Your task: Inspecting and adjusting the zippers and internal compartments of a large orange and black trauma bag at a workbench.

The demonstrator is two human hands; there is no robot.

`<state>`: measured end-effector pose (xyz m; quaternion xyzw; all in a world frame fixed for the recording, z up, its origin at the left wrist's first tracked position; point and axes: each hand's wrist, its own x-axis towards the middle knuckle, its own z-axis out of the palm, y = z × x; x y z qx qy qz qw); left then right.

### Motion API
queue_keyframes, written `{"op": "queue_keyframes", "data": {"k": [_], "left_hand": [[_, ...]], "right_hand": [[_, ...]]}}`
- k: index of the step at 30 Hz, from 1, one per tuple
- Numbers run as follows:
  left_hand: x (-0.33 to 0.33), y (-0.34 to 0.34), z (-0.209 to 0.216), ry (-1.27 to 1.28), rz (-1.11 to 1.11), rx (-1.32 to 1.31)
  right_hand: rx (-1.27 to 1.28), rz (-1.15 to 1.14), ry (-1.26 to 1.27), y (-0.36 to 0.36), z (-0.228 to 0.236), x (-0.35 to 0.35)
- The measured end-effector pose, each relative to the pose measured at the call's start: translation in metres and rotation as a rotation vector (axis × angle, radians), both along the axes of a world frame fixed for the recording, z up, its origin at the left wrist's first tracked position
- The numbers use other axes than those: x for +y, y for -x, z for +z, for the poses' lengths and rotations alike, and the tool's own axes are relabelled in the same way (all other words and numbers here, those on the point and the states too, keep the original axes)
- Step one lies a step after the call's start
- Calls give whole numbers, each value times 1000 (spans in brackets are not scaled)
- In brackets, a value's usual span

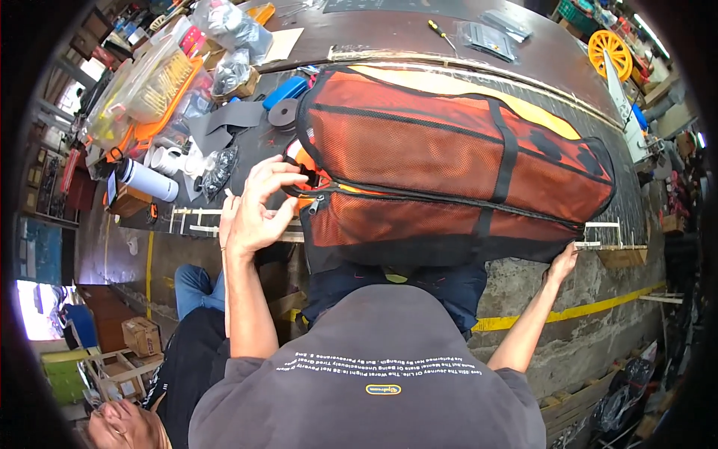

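A long red mesh bag [419, 150] with black trim and straps lies across the table in front of me. A zipper runs along its length, partly parted at the left end, where orange material shows. My left hand [258, 206] is beside that end, fingers spread and slightly curled near a black loop; whether a fingertip touches it I cannot tell. Just right of my thumb hangs a metal zipper pull [315, 205]. At the bag's near right corner, my right hand [562, 263] grips the black edge, with some fingers hidden.
A person [187, 359] is at my left, a hand [228, 217] close behind mine. On the table are a white bottle [149, 179], a roll of dark webbing [283, 114], plastic boxes [161, 82] and a screwdriver [440, 31]. A yellow wheel [609, 55] stands far right.
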<state>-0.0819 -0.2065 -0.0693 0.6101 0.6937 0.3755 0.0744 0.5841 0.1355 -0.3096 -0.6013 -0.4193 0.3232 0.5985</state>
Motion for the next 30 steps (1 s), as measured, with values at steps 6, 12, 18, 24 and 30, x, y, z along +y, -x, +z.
{"op": "queue_keyframes", "data": {"k": [6,12,18,24,30], "left_hand": [[-5,-10,-26,-335,99,-118],[-20,-20,-57,-338,276,-185],[22,-68,-23,13,302,360],[79,-56,-5,-196,322,228],[112,56,50,-210,230,-243]], "right_hand": [[-19,-31,-19,7,16,10],[61,-113,35,-16,1,29],[461,165,20,-26,20,69],[414,161,-53,5,74,78],[-374,97,-144,74,252,21]]}}
